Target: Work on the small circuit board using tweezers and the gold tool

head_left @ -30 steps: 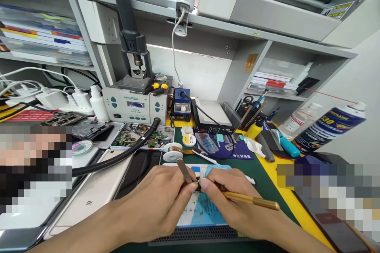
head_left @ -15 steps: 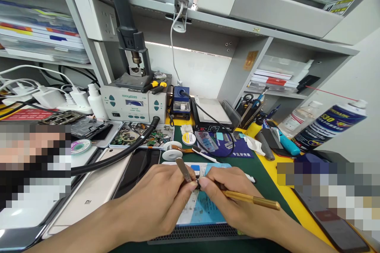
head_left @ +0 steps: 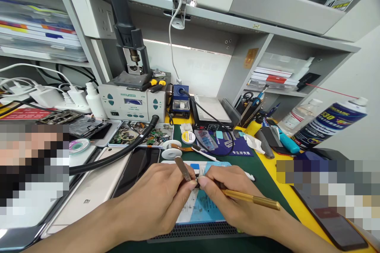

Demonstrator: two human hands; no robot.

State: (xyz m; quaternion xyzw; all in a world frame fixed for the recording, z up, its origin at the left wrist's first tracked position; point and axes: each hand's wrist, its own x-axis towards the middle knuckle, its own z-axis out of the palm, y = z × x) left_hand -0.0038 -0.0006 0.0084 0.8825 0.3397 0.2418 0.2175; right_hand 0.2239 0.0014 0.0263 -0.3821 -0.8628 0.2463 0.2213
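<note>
My left hand [head_left: 162,195] is closed, with metal tweezers [head_left: 182,168] between thumb and fingers, their flat rear end pointing up. My right hand [head_left: 231,193] is closed too, and a slim gold-handled tool [head_left: 252,199] lies across it, its handle end sticking out to the right. Its tip is hidden in the hand. Thumbs and fingertips of both hands nearly meet around a tiny dark part [head_left: 197,181], mostly covered and too small to name. Below them lies a blue and white printed pad [head_left: 199,205], marked with dark specks.
A hot-air station [head_left: 130,104] stands at the back left, its black hose [head_left: 113,160] crossing over phones [head_left: 86,189]. A tray of circuit boards [head_left: 118,142], a solder spool [head_left: 172,149] and a hot plate [head_left: 212,110] sit behind my hands. A spray can [head_left: 335,122] stands right.
The view has shifted very slightly. Both hands keep nearly the same pose, with the tweezers and gold-handled tool still in them.
</note>
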